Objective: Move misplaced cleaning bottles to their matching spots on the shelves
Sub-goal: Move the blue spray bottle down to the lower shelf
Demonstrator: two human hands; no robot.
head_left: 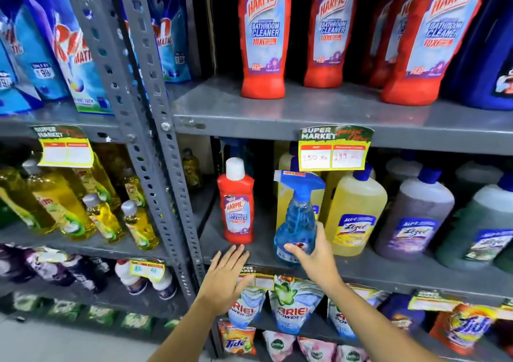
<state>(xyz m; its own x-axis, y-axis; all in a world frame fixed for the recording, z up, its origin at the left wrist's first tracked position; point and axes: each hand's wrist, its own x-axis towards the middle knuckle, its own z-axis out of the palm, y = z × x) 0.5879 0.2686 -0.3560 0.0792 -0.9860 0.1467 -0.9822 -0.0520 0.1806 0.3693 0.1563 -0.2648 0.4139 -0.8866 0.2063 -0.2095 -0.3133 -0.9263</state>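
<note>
Right hand [316, 253] fingers grip rigid, slippery spray bottle [295, 223] at its base; left hand [226, 275] open, empty.

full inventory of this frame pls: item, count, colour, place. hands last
Large Harpic bottles: at least four, red, top right shelf.
Dark blue jug: one, top shelf, far right.
Detergent pouches: several, blue, top left shelf.
Small Harpic bottle: one, red with white cap, middle shelf, standing alone at left.
Spray bottle: one, blue, middle shelf, right of the small Harpic.
Lizol jugs: several, yellow, purple and green, middle shelf right.
Dish liquid bottles: several, yellow, middle left shelf.
Price tag: one, yellow, on right shelf edge.
Ariel pouches: at least three, lower right shelf.
Tide packs: at least two, orange, lower right shelves.
Left hand: open, just below the small Harpic.
Right hand: around the spray bottle's base.
</note>
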